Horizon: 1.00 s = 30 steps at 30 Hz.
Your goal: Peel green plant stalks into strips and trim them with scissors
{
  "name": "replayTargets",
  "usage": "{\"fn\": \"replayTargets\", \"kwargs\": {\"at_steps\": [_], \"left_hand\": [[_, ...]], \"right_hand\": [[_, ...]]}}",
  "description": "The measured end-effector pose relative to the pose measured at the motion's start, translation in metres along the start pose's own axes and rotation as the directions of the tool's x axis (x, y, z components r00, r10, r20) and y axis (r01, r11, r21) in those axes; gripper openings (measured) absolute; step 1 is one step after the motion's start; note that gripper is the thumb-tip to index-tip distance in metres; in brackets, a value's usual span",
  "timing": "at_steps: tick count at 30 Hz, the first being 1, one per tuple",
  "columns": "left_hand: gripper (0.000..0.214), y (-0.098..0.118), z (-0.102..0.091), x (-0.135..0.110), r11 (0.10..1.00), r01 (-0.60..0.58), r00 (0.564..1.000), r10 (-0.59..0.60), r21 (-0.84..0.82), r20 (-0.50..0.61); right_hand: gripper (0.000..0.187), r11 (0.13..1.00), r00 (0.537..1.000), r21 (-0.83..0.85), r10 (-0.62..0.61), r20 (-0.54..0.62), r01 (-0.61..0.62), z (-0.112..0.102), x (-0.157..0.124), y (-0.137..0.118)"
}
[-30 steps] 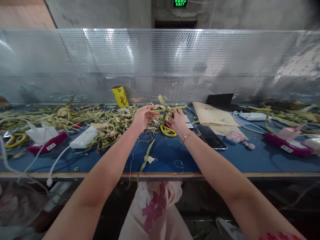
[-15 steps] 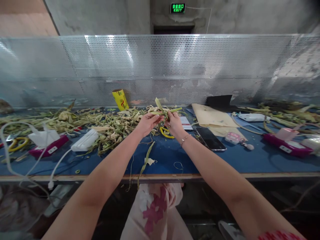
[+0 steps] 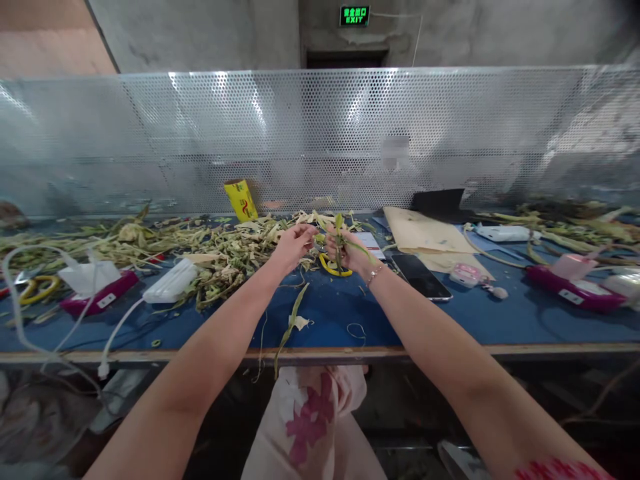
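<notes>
My right hand (image 3: 350,248) is closed around a green plant stem with narrow leaves (image 3: 339,240), which now points upward with one leaf trailing over the hand. Just to its left, my left hand (image 3: 296,245) has its fingers pinched together; whatever may be between them is too small to make out. Beneath the right hand lie yellow-handled scissors (image 3: 334,268), partly covered. A heap of dried, wilted plant trimmings (image 3: 240,247) spreads behind and left of my left hand. One long dry leaf strip (image 3: 293,320) lies nearer me on the blue tabletop (image 3: 330,313).
A phone (image 3: 421,277), brown paper (image 3: 425,230) and a pink earphone case (image 3: 465,274) lie to the right. On the left are a white power bank (image 3: 171,280) and a purple power strip (image 3: 99,300) with cables. A perforated metal screen (image 3: 280,133) stands behind.
My hands have moved slightly apart. The plant piece that lay across both hands is now upright in my right hand alone, and my left hand has come away from it.
</notes>
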<state>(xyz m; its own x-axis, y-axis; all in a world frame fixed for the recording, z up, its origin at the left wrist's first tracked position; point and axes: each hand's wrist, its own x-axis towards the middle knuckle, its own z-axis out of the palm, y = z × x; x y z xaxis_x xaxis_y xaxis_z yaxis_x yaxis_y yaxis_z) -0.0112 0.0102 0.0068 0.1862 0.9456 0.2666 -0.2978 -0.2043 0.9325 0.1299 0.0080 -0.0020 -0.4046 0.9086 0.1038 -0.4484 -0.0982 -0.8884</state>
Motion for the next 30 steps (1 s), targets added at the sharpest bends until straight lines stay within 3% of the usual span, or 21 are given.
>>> {"fn": "replayTargets", "kwargs": {"at_steps": [4, 8, 10, 12, 13, 15, 17, 19, 21, 25, 30], "left_hand": [[0.034, -0.003, 0.008, -0.006, 0.995, 0.077, 0.992, -0.071, -0.062, 0.104], [0.031, -0.006, 0.008, -0.004, 0.991, 0.007, 1.0, -0.004, -0.13, 0.024], [0.028, -0.006, 0.004, 0.0, 0.99, -0.043, 0.998, 0.037, -0.131, -0.049], [0.027, -0.005, -0.001, 0.003, 0.989, -0.095, 0.992, 0.084, -0.116, -0.095], [0.027, -0.004, -0.004, 0.004, 0.987, -0.119, 0.989, 0.108, -0.109, -0.104], [0.027, -0.002, -0.008, 0.005, 0.983, -0.152, 0.984, 0.14, -0.101, -0.111], [0.027, 0.0, -0.009, 0.005, 0.982, -0.164, 0.981, 0.152, -0.095, -0.12], [0.027, 0.001, -0.009, 0.004, 0.984, -0.152, 0.982, 0.139, -0.094, -0.131], [0.026, 0.002, -0.008, 0.004, 0.984, -0.139, 0.983, 0.124, -0.108, -0.138], [0.021, 0.002, -0.006, 0.003, 0.97, -0.17, 0.98, 0.147, -0.175, -0.133], [0.02, 0.005, -0.004, 0.002, 0.961, -0.175, 0.984, 0.164, -0.215, -0.067]], "right_hand": [[0.04, 0.996, 0.996, -0.087, 0.01, 0.092, -0.002, 0.002, -0.001, 0.005], [0.032, 0.96, 0.985, -0.222, -0.171, 0.011, 0.169, 0.003, 0.003, 0.008], [0.026, 0.898, 0.938, -0.345, -0.329, -0.109, 0.274, -0.001, 0.007, 0.006], [0.022, 0.799, 0.836, -0.499, -0.497, -0.234, 0.335, -0.008, 0.009, 0.002], [0.021, 0.75, 0.807, -0.578, -0.537, -0.248, 0.321, -0.011, 0.008, -0.001], [0.024, 0.611, 0.758, -0.696, -0.636, -0.147, 0.378, -0.015, 0.005, -0.007], [0.025, 0.39, 0.716, -0.794, -0.694, 0.079, 0.466, -0.013, -0.001, -0.011], [0.028, 0.16, 0.683, -0.842, -0.67, 0.291, 0.515, -0.008, -0.007, -0.012], [0.028, 0.025, 0.678, -0.853, -0.619, 0.396, 0.521, -0.003, -0.009, -0.009], [0.028, -0.025, 0.675, -0.843, -0.587, 0.447, 0.537, -0.002, -0.003, -0.001], [0.024, -0.03, 0.634, -0.832, -0.633, 0.444, 0.554, -0.007, 0.003, 0.003]]}}
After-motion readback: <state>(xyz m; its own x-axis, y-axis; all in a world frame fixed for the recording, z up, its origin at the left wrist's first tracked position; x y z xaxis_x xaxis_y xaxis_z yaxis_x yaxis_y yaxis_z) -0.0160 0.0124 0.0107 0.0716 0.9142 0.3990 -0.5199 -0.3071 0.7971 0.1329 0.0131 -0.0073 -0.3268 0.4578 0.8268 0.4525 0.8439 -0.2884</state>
